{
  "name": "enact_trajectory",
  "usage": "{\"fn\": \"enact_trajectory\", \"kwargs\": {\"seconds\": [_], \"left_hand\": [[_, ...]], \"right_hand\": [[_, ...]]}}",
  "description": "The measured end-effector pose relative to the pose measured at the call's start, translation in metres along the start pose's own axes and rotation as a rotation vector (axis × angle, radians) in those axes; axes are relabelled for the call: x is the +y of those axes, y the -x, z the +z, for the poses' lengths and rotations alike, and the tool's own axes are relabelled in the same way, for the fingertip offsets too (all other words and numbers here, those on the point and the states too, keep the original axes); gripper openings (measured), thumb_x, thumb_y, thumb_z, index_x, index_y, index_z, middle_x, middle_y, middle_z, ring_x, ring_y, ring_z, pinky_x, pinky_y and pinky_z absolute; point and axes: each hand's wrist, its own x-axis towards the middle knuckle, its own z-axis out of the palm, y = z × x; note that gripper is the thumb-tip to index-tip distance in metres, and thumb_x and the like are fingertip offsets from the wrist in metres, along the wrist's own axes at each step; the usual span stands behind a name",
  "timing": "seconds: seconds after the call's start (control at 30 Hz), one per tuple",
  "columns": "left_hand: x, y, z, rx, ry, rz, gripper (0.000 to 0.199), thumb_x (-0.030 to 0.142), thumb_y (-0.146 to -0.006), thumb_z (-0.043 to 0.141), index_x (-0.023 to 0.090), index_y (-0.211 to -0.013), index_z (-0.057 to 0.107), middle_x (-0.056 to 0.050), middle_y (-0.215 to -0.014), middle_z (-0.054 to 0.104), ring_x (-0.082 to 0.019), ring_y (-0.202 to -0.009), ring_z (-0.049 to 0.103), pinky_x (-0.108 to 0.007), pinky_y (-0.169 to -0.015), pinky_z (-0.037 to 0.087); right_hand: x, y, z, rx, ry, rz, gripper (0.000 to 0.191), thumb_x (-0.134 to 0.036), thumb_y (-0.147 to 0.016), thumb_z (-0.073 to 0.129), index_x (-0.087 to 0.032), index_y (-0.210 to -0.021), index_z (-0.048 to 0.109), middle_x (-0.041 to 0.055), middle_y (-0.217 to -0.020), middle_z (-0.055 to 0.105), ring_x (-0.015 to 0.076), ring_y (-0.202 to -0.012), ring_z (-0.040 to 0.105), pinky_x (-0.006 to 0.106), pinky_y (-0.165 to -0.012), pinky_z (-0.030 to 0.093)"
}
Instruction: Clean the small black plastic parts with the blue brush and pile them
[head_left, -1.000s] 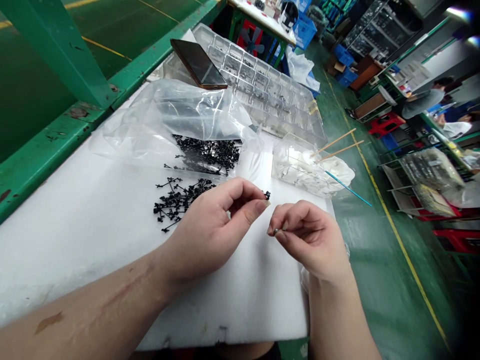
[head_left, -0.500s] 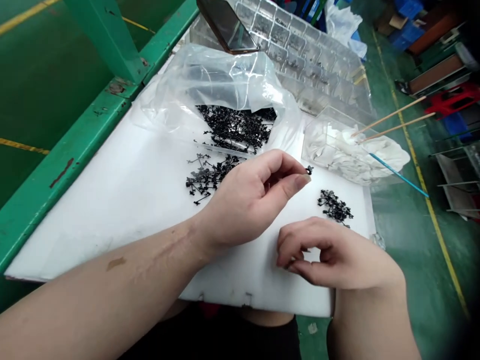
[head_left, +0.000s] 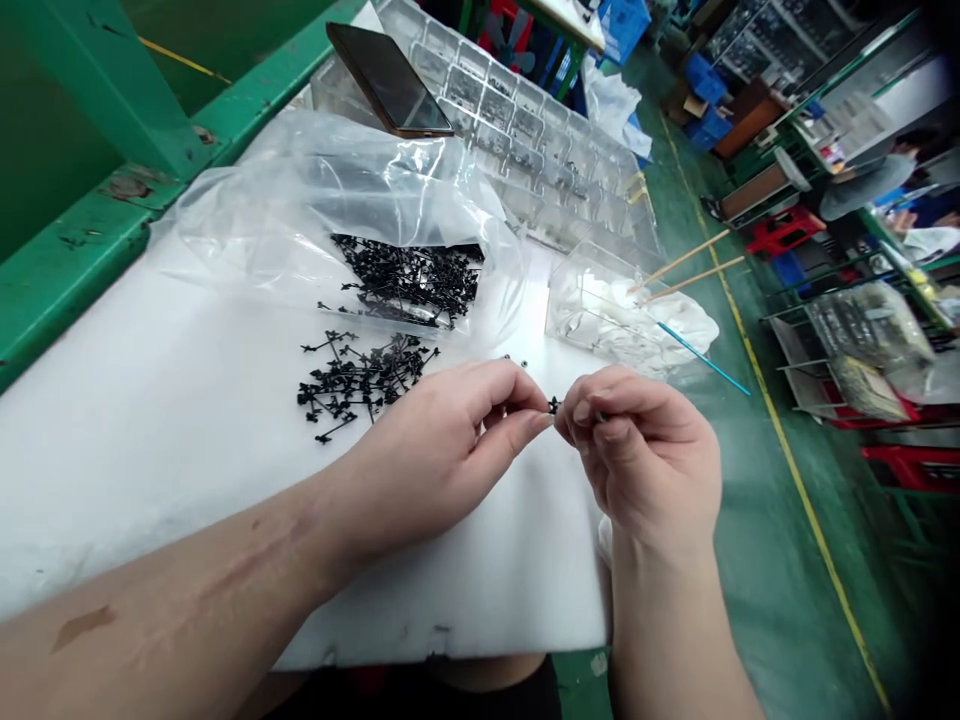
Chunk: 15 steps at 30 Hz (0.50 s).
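Observation:
My left hand (head_left: 457, 440) pinches a small black part (head_left: 553, 405) that pokes out past its fingertips. Right beside it, the fingers of my right hand (head_left: 645, 440) are pressed together near that part; a tiny dark bit shows between thumb and forefinger, too small to name. A loose pile of black parts (head_left: 360, 380) lies on the white board (head_left: 480, 590), left of my hands. More black parts (head_left: 412, 280) fill a clear plastic bag (head_left: 262, 200) behind the pile. Two tiny pieces (head_left: 524, 364) rest on the board just beyond my left fingertips.
A phone (head_left: 394, 85) leans on a clear compartment tray (head_left: 525, 130) at the back. A clear box (head_left: 592, 300) holds white cloth, two wooden sticks and a blue stick (head_left: 705, 358). A green metal frame (head_left: 97, 225) borders the left. People sit at the far right.
My right hand has risen and turned to meet my left fingertips, its fingers now closed together. The view has shifted, and the small black pile at the right is now hidden.

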Motion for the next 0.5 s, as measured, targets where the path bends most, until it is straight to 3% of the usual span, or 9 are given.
{"fn": "enact_trajectory", "kwargs": {"seconds": [0.23,0.5], "left_hand": [[-0.0027,0.0010,0.0010,-0.069,-0.046,0.021,0.015,0.023,-0.106,0.058,0.023,-0.095,0.067,0.001,-0.088,0.072,-0.017,-0.080,0.064,-0.030,-0.070,0.045],[-0.0024,0.0014,0.0017,-0.080,-0.057,0.055,0.015,0.020,-0.107,0.057,0.021,-0.094,0.065,0.002,-0.088,0.070,-0.015,-0.081,0.063,-0.029,-0.071,0.045]], "right_hand": [[-0.0005,0.0016,0.0018,-0.014,0.105,-0.015,0.014,-0.030,-0.091,0.086,-0.038,-0.102,0.084,0.0042,-0.097,0.066,0.0206,-0.083,0.063,0.034,-0.063,0.049],[-0.0019,0.0006,0.0016,-0.039,0.116,-0.020,0.016,-0.026,-0.090,0.087,-0.036,-0.103,0.085,0.0041,-0.096,0.067,0.0194,-0.085,0.064,0.033,-0.064,0.050]]}}
